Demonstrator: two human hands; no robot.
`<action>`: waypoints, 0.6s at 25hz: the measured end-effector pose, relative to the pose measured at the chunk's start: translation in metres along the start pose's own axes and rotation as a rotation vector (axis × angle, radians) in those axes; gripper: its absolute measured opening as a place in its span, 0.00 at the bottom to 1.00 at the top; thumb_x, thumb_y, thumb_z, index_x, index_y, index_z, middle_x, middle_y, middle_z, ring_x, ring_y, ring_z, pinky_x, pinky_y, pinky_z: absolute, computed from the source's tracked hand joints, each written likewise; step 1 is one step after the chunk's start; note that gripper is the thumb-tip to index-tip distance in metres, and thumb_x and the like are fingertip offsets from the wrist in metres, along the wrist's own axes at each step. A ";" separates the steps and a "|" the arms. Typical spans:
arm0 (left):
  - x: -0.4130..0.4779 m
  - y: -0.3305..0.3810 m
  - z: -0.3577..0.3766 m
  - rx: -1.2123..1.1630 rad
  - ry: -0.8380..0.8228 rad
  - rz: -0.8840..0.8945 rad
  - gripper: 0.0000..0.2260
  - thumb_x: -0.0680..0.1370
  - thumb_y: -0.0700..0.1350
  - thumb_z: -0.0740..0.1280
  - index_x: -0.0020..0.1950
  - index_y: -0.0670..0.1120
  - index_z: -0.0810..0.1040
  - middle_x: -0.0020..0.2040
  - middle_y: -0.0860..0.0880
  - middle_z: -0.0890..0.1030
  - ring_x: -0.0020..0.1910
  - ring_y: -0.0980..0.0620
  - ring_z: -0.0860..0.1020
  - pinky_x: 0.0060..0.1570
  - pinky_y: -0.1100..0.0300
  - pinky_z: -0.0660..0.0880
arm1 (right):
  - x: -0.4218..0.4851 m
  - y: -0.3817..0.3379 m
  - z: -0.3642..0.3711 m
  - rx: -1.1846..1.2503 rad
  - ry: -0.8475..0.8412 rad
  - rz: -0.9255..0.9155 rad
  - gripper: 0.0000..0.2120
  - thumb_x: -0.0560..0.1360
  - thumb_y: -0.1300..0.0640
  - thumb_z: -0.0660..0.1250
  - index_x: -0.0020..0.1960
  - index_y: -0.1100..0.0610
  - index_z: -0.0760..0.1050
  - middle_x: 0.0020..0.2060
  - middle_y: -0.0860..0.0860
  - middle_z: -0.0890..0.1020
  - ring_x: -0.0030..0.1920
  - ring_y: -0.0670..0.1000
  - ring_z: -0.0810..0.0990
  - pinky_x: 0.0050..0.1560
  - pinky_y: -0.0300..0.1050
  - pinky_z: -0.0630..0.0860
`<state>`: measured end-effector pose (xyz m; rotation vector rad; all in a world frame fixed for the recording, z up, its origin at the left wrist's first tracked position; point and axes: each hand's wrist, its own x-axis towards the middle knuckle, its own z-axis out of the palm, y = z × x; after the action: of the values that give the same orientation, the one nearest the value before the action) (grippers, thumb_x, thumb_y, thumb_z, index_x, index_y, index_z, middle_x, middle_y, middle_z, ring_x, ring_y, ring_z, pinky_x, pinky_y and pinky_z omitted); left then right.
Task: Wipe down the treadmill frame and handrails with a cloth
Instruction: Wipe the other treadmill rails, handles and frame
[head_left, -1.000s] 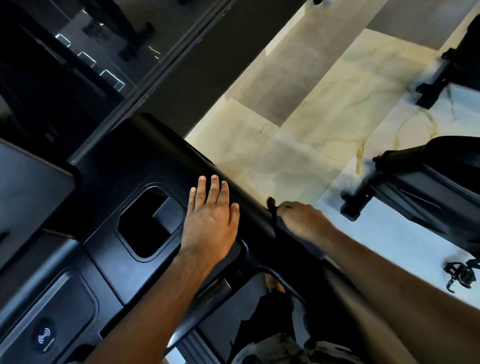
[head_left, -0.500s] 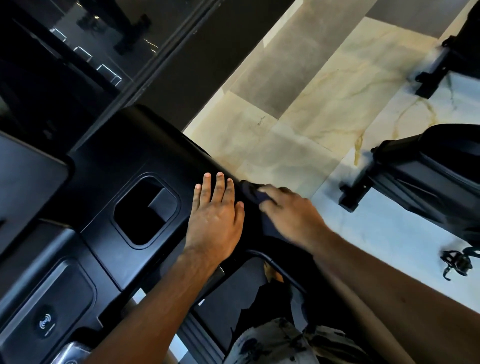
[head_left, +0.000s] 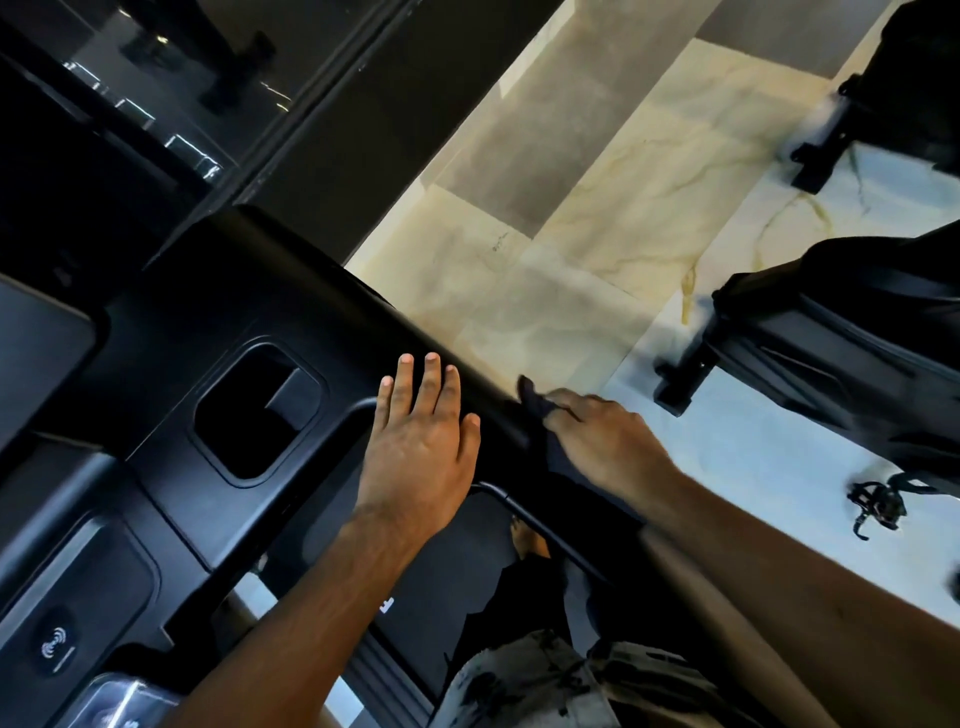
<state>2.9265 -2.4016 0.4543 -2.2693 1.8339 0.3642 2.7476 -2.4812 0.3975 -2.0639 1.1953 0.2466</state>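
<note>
Left hand (head_left: 421, 441) lies flat on the treadmill console (head_left: 218, 312), fingers straight and close together, bracing. Just beside it, the right hand (head_left: 597, 441) curls round the dark cloth (head_left: 535, 410), pressing it on the console's right edge rail (head_left: 415, 332). That rail runs diagonally away to the far left corner, straight ahead of the cloth. Right hand's stroke, I'd say.

The left forearm (head_left: 311, 613) and right forearm (head_left: 779, 587) are bare all the way to the left hand (head_left: 421, 441) and right hand (head_left: 597, 441). The left hand's fingernails are cut short. Low in view is a light, creased garment (head_left: 524, 686) blotched with dark marks. Beyond it, black fabric (head_left: 498, 597) runs to what looks like a bare foot (head_left: 524, 538).
</note>
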 end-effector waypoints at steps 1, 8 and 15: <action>-0.002 0.002 0.000 0.012 0.003 0.005 0.30 0.80 0.56 0.40 0.79 0.44 0.52 0.80 0.44 0.50 0.79 0.44 0.42 0.77 0.46 0.43 | -0.008 -0.006 0.007 0.086 0.089 -0.042 0.18 0.82 0.47 0.55 0.71 0.45 0.69 0.67 0.52 0.75 0.63 0.60 0.77 0.59 0.53 0.73; -0.009 0.017 0.001 0.014 -0.012 0.048 0.30 0.80 0.56 0.39 0.79 0.44 0.53 0.80 0.44 0.51 0.79 0.43 0.43 0.77 0.47 0.42 | -0.020 0.001 -0.006 -0.056 -0.008 -0.011 0.19 0.84 0.50 0.53 0.72 0.54 0.69 0.70 0.53 0.73 0.65 0.60 0.74 0.60 0.53 0.72; -0.021 0.029 0.006 0.017 -0.020 0.066 0.35 0.76 0.58 0.34 0.79 0.44 0.51 0.80 0.44 0.50 0.79 0.45 0.42 0.77 0.49 0.41 | -0.030 0.038 0.001 -0.168 -0.120 0.071 0.18 0.82 0.48 0.54 0.67 0.54 0.71 0.69 0.54 0.73 0.62 0.61 0.76 0.55 0.52 0.75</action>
<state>2.8940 -2.3860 0.4556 -2.1903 1.8987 0.3790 2.7007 -2.4718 0.3928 -2.1188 1.2107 0.5128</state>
